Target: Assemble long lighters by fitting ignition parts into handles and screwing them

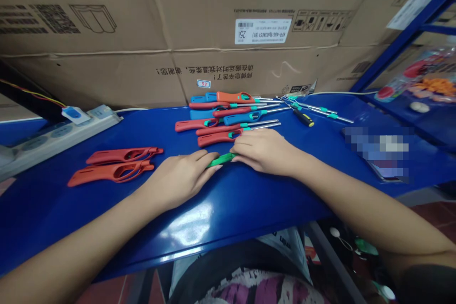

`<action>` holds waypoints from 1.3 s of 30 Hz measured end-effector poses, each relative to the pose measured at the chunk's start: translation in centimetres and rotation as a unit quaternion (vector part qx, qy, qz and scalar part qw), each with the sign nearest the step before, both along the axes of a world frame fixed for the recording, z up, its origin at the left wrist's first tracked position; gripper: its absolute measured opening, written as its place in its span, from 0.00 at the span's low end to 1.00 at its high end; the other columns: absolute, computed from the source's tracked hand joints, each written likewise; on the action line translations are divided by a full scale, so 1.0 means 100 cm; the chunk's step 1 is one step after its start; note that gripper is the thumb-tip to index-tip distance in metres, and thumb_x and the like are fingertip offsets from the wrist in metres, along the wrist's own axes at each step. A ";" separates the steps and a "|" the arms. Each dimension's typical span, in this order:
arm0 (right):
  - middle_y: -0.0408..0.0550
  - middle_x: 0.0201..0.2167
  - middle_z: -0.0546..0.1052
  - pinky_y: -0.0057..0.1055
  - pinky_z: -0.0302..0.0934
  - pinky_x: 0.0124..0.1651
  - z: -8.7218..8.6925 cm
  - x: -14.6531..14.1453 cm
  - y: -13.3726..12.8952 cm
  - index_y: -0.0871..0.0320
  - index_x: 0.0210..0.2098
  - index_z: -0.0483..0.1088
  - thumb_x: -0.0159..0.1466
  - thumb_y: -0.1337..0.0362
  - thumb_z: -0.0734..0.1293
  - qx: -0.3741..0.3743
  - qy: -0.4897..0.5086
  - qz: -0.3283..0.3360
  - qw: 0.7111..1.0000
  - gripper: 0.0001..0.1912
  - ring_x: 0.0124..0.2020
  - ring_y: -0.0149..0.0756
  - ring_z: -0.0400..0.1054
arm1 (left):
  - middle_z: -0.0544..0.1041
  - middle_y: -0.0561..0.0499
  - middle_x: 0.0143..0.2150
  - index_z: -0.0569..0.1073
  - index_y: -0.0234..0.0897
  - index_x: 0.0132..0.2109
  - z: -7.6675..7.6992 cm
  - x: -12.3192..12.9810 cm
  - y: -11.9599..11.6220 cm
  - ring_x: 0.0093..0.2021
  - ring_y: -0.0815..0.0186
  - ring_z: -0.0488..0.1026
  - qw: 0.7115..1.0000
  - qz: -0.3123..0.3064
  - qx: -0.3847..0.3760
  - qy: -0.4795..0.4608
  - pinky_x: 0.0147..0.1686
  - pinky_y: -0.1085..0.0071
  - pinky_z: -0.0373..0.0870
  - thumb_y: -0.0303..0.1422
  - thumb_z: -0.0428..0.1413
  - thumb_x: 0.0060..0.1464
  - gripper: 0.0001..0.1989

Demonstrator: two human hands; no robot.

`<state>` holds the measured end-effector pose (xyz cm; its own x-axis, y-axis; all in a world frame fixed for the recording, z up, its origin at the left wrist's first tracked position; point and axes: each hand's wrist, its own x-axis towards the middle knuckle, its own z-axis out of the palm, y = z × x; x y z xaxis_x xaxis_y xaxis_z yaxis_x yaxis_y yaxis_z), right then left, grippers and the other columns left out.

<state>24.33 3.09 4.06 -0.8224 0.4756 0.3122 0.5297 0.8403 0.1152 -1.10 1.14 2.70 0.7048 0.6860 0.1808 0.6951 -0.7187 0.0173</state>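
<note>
Both hands hold a green lighter handle (221, 159) level above the blue table, and much of it is hidden by fingers. My left hand (185, 173) is closed round its left end. At its right end, my right hand (258, 152) pinches it with bent fingers. Just beyond lies a pile of long-nosed gas lighters in red, blue and orange, among them a red lighter (217, 139) and a blue lighter (239, 118), with metal tubes pointing right. To the left rest a red lighter handle (116, 155) and an orange lighter handle (103, 172), without tubes.
A screwdriver (303, 117) and loose metal tubes (331, 113) lie right of the pile. A power strip (64, 130) runs along the left. A blurred flat object (377, 154) sits at right, near a bag of orange parts (432, 86). A cardboard wall (199, 19) closes the back.
</note>
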 end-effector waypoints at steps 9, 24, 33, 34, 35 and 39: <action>0.54 0.45 0.78 0.41 0.56 0.52 0.023 0.050 0.025 0.58 0.44 0.73 0.63 0.58 0.72 -0.034 -0.026 -0.121 0.992 0.14 0.48 0.48 0.70 | 0.81 0.44 0.50 0.74 0.38 0.57 0.004 -0.009 0.012 0.41 0.53 0.82 0.999 0.038 0.018 0.015 0.34 0.62 0.77 0.45 0.41 0.72 0.24; 0.55 0.45 0.81 0.39 0.64 0.52 -0.006 0.005 0.007 0.65 0.54 0.72 0.73 0.60 0.60 -0.042 0.064 0.059 0.995 0.18 0.47 0.42 0.72 | 0.81 0.47 0.51 0.72 0.40 0.59 0.001 -0.002 0.002 0.43 0.57 0.82 1.000 -0.018 0.002 0.008 0.37 0.66 0.76 0.44 0.40 0.72 0.22; 0.53 0.37 0.80 0.37 0.60 0.46 -0.001 0.016 0.014 0.63 0.44 0.75 0.73 0.62 0.60 0.002 0.010 0.041 0.999 0.14 0.42 0.40 0.71 | 0.80 0.46 0.54 0.73 0.39 0.59 0.003 -0.005 0.004 0.47 0.54 0.81 0.999 0.005 -0.039 -0.033 0.42 0.61 0.77 0.45 0.41 0.72 0.23; 0.53 0.35 0.80 0.37 0.60 0.44 -0.003 0.014 0.014 0.63 0.43 0.75 0.74 0.62 0.60 0.030 0.010 0.051 0.998 0.14 0.40 0.40 0.70 | 0.80 0.46 0.54 0.73 0.38 0.59 0.003 -0.005 0.004 0.48 0.55 0.81 0.997 0.007 -0.057 -0.043 0.43 0.61 0.76 0.45 0.42 0.72 0.23; 0.52 0.33 0.79 0.36 0.60 0.42 -0.004 0.012 0.014 0.64 0.42 0.75 0.74 0.63 0.59 0.063 0.011 0.061 0.996 0.14 0.38 0.39 0.69 | 0.80 0.46 0.53 0.73 0.38 0.58 0.003 -0.004 0.003 0.48 0.55 0.80 0.995 0.007 -0.077 -0.055 0.45 0.62 0.76 0.44 0.42 0.72 0.22; 0.51 0.29 0.77 0.36 0.59 0.39 -0.009 0.006 0.012 0.66 0.39 0.74 0.73 0.68 0.58 0.169 0.008 0.086 0.982 0.14 0.35 0.39 0.66 | 0.82 0.48 0.49 0.75 0.38 0.55 0.004 -0.001 0.002 0.48 0.58 0.79 0.982 0.004 -0.154 -0.108 0.47 0.64 0.73 0.42 0.43 0.72 0.20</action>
